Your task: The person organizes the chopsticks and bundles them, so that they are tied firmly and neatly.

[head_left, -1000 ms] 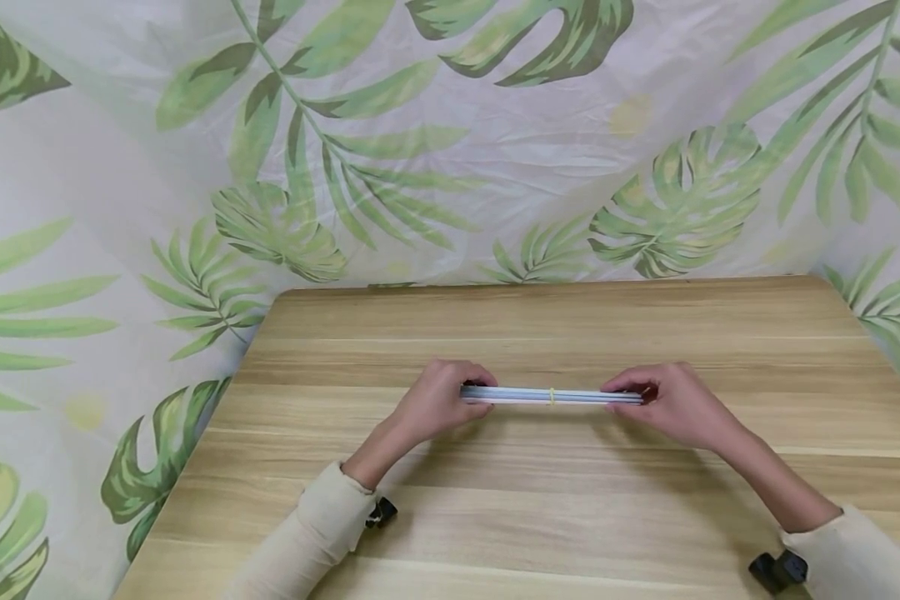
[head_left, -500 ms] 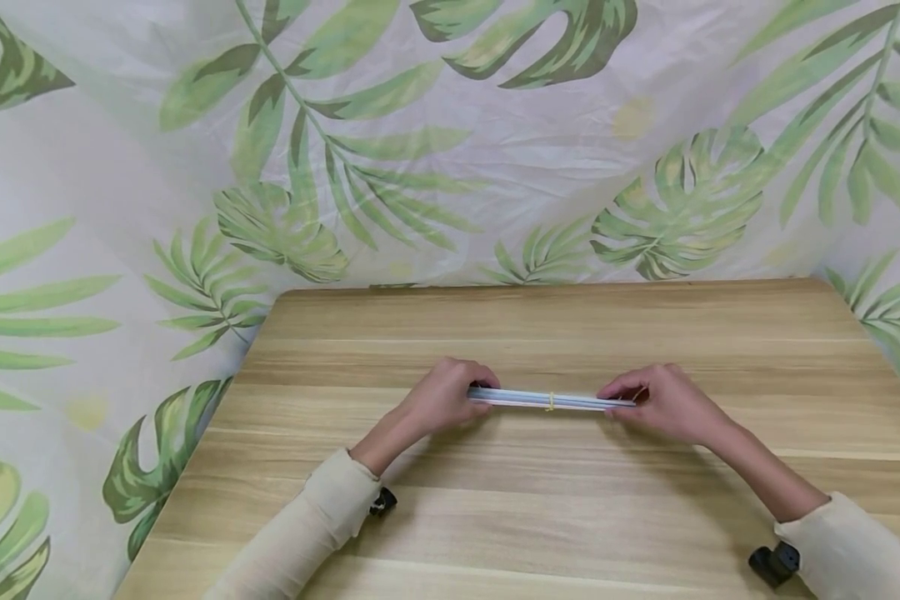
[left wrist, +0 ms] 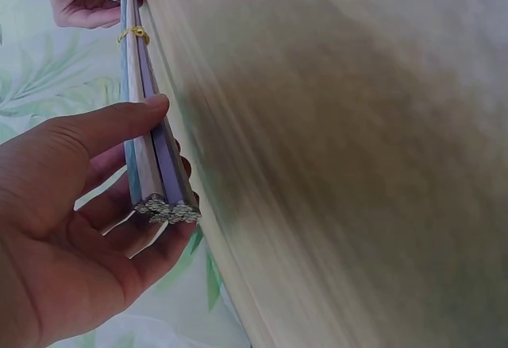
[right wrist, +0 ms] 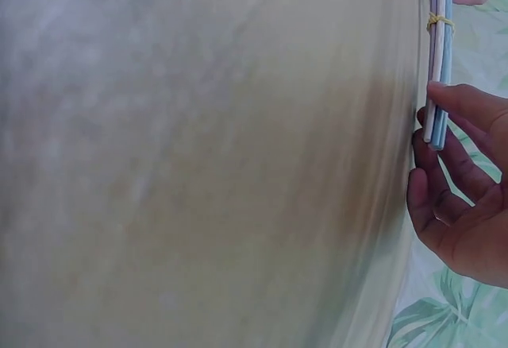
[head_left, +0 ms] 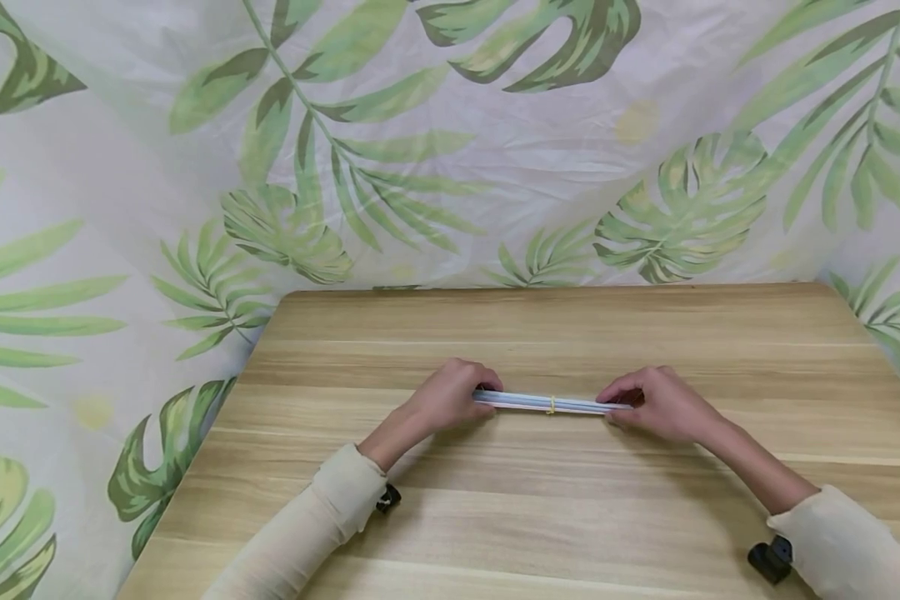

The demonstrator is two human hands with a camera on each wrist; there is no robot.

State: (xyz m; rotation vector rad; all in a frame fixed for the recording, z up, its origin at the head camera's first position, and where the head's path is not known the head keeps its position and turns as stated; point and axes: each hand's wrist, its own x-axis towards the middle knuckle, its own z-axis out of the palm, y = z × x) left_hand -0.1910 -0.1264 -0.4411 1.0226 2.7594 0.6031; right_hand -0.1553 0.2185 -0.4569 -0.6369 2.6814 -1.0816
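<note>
A bundle of pastel chopsticks [head_left: 521, 402] in blue, pink and purple is stretched level between both hands, close over the table. A yellow rubber band [head_left: 551, 406] circles its middle. My left hand [head_left: 450, 396] grips the thicker end, thumb on top and fingers beneath; in the left wrist view the silvery, rough-textured ends [left wrist: 167, 210] stick out past the fingers. Thumb and fingers of my right hand [head_left: 667, 406] pinch the thinner end, whose tips [right wrist: 434, 140] show in the right wrist view.
A wood-grain table [head_left: 540, 333] spreads under both hands. Behind and beside it hangs a pale cloth [head_left: 525, 167] printed with green leaves. Small black devices [head_left: 771, 560] sit at both sleeve cuffs.
The hands have drawn slightly closer together along the chopsticks, the right hand shifting left and the left hand a little right. The bundle's right end dips slightly lower. Both grips stay.
</note>
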